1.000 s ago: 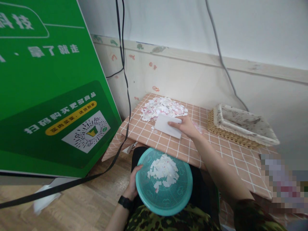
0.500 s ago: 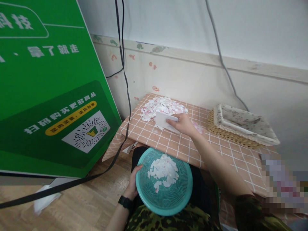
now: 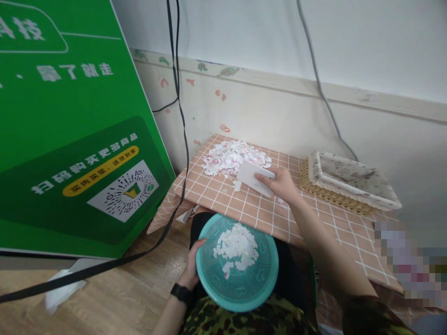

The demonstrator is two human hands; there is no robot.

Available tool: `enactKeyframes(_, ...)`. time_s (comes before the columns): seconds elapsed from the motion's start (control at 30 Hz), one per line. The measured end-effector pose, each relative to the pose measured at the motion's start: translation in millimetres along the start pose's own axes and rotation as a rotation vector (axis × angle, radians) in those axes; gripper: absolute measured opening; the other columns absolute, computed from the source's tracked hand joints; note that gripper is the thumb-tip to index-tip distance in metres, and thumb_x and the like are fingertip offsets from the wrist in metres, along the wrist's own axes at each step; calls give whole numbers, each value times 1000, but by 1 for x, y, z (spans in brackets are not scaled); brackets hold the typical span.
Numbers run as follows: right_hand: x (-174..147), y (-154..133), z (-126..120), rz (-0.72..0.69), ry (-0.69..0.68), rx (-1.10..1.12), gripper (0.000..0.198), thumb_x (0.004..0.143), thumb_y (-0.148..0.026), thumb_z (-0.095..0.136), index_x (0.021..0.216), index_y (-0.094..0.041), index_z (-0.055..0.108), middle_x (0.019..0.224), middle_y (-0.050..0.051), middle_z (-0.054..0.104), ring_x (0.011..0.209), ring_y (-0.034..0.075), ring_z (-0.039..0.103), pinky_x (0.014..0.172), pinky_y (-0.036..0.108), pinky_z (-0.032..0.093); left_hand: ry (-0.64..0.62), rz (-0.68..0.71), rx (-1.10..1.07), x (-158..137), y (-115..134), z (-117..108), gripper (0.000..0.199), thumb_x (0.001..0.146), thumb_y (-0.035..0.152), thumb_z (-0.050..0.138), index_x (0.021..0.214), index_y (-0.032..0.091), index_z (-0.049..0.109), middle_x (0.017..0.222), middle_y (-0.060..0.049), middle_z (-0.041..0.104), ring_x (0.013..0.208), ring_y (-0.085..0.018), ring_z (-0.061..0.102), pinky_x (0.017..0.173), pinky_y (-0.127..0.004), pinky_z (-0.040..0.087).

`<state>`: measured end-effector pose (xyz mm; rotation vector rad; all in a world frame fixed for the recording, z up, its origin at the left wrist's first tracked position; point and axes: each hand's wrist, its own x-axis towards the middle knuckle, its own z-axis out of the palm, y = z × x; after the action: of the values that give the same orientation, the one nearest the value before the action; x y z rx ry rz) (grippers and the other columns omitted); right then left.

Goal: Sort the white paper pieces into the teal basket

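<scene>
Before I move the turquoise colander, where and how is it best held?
The colander is probably best held by opposite sides of its round rim. Your left grip has the left side; bring the right grip in from the right, once free of the flat white piece. Keep it level: the open top faces up, with paper scraps inside.

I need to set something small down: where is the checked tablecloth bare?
Bare cloth lies between the right forearm and the wicker basket, and near the table's front edge, before the flat white piece the right hand holds. Crowded: the back left, under the paper heap.
</scene>
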<state>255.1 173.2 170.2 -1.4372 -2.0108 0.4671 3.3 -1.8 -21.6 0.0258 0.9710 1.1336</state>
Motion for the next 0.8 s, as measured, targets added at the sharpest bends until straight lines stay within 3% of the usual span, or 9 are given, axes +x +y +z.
enactKeyframes(0.13, -9, 0, -6, -32, -53, -3, 35, 79, -46, 52, 71, -15, 67, 64, 3, 62, 57, 14, 52, 50, 25, 34, -31, -33, 3, 0, 0, 0, 25, 67, 37, 66, 70, 12, 68, 61, -5, 68, 54, -19, 60, 60, -34, 48)
enactKeyframes(0.27, -12, -3, -14, 1, -7, -44, 31, 77, -43, 56, 72, -15, 68, 58, 2, 60, 53, 14, 51, 49, 26, 33, -6, -23, 3, -2, 1, 3, 25, 64, 37, 68, 70, 13, 68, 62, -5, 69, 54, -20, 60, 60, -34, 48)
enactKeyframes(0.5, -5, -10, 0, -84, -37, -28, 34, 82, -45, 50, 76, -18, 69, 65, 3, 63, 57, 14, 53, 54, 27, 35, -21, -28, -3, -3, 1, 5, 24, 65, 36, 67, 71, 13, 69, 63, -5, 69, 56, -20, 61, 63, -35, 48)
enactKeyframes(0.67, -10, -8, -4, -44, -3, -52, 34, 80, -45, 52, 76, -16, 69, 63, 3, 63, 55, 13, 52, 52, 26, 34, -4, -41, -3, -2, 0, 2, 24, 65, 35, 68, 72, 12, 69, 64, -5, 70, 56, -21, 62, 63, -35, 49)
enactKeyframes(0.8, -14, -10, -10, -80, -94, -122, 33, 81, -43, 51, 68, -17, 67, 55, 0, 58, 50, 11, 47, 49, 25, 30, -1, -36, 1, 0, 0, 2, 25, 64, 35, 68, 72, 12, 69, 65, -6, 70, 56, -20, 61, 61, -34, 49)
